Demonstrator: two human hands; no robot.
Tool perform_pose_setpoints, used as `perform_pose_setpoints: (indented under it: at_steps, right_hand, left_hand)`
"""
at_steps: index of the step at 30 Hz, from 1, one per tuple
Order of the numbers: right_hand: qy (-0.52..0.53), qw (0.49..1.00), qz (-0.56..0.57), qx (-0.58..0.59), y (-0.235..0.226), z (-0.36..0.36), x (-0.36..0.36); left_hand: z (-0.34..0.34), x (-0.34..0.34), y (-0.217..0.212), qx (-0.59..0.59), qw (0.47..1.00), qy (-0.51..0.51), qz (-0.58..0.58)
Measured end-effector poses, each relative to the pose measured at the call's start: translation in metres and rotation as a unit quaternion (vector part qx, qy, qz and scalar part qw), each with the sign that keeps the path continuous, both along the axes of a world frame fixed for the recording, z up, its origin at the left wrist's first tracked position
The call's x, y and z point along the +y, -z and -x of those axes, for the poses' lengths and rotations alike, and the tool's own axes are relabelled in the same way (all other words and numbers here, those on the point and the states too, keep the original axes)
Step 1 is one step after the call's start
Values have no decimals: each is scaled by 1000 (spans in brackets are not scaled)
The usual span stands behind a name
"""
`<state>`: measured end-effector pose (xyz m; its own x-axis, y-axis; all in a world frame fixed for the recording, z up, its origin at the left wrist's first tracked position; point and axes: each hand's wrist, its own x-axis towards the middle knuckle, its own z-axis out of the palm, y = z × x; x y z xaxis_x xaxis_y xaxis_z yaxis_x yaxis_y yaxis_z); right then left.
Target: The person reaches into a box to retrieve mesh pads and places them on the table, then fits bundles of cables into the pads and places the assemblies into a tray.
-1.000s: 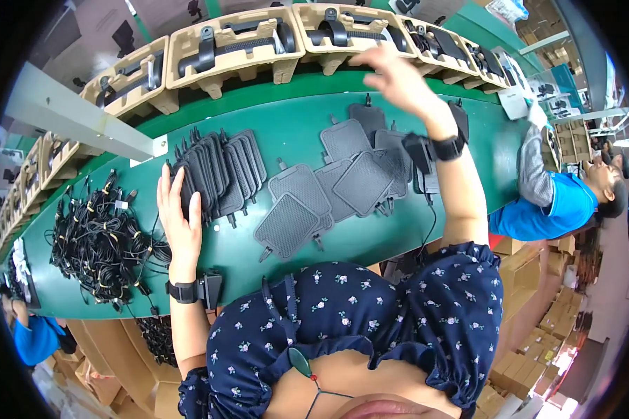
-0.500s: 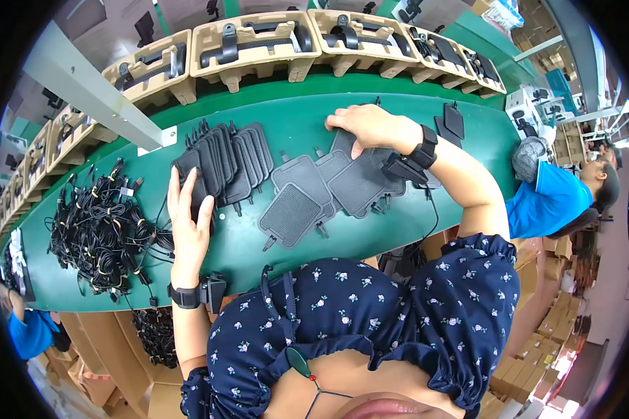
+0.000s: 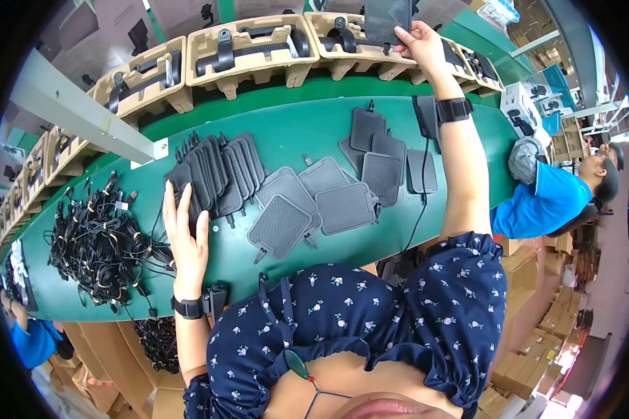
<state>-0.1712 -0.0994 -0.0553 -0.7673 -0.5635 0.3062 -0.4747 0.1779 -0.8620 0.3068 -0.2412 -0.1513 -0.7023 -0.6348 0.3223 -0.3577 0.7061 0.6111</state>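
Observation:
In the head view my right hand [image 3: 423, 49] is raised at the far right of the bench. Its thumb and fingers pinch the edge of a flat dark mesh panel [image 3: 390, 19], held over a moulded tray. My left hand [image 3: 186, 244] lies with spread fingers against the near end of an overlapping row of black panels [image 3: 206, 167]. Between the two hands, loose grey panels with short stems, such as a textured panel [image 3: 279, 227] and a smoother panel [image 3: 344, 209], lie overlapped. Farther right is a group of smaller panels [image 3: 382, 178].
Tan moulded trays [image 3: 251, 73] holding black parts line the bench's far side. A heap of tied black cables [image 3: 98, 244] lies left of my left hand. A grey post [image 3: 91, 101] rises from the green bench [image 3: 258, 262]. A person in blue [image 3: 545, 199] is at the right.
My right hand has lifted away from the loose panels, up and far right, with a panel in its grip. The panels there have shifted apart. My left hand stays nearly in place.

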Motion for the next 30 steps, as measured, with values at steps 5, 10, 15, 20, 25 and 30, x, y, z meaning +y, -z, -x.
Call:
perform_pose_setpoints:
  at_steps: [5, 10, 15, 20, 25, 30]
  right_hand:
    - [60, 996, -53, 39, 25, 32, -7]
    - [99, 989, -101, 50, 46, 66, -11]
    - [156, 851, -364, 344, 27, 56, -7]
    - [275, 843, -192, 421, 34, 115, 36]
    - [160, 870, -336, 323, 59, 134, 46]
    - [94, 863, -413, 277, 38, 138, 75]
  left_hand:
    - [-1, 2, 0, -9, 1000, -9, 3]
    - [3, 5, 0, -13, 1000, -18, 11]
    - [6, 6, -2, -10, 999, -30, 4]
    - [10, 0, -2, -20, 1000, -23, 1]
    - [1, 1, -3, -26, 999, -32, 3]
    - [-9, -9, 4, -13, 999, -23, 38]
